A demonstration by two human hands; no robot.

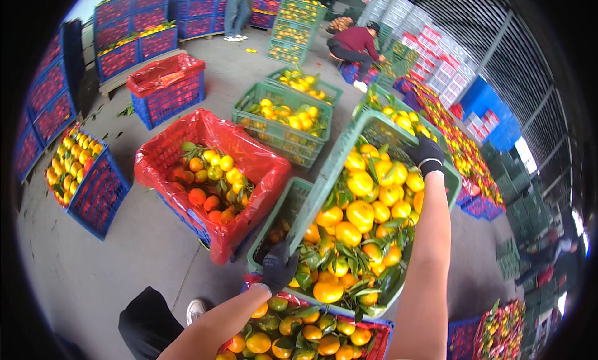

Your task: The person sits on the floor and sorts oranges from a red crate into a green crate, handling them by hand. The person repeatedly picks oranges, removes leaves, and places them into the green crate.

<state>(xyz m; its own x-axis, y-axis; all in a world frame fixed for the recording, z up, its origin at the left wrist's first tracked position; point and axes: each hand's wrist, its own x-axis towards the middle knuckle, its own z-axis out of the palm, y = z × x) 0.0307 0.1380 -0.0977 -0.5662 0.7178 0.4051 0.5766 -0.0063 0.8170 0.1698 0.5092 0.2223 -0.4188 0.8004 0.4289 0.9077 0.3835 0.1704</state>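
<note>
Both my hands wear dark gloves and grip a green plastic crate (325, 173) heaped with leafy mandarins (360, 215). My left hand (279, 267) is closed on its near-left rim; my right hand (427, 155) holds the far-right side. The crate looks tilted, and its underside is hidden. Another green crate (256, 255) shows partly beneath its left side. Directly before me, a blue crate (387, 329) lined with red plastic holds more mandarins (299, 334). To the left stands a blue crate with a red plastic liner (268, 166), partly filled with mandarins (212, 203).
Green crates of mandarins (280, 138) stand ahead. A red-lined crate (168, 98) and a full blue crate (100, 192) are at left. Stacked blue crates (135, 28) line the back. A seated person (352, 44) bends over crates; another person (236, 14) stands. Filled crates (448, 136) run along the right.
</note>
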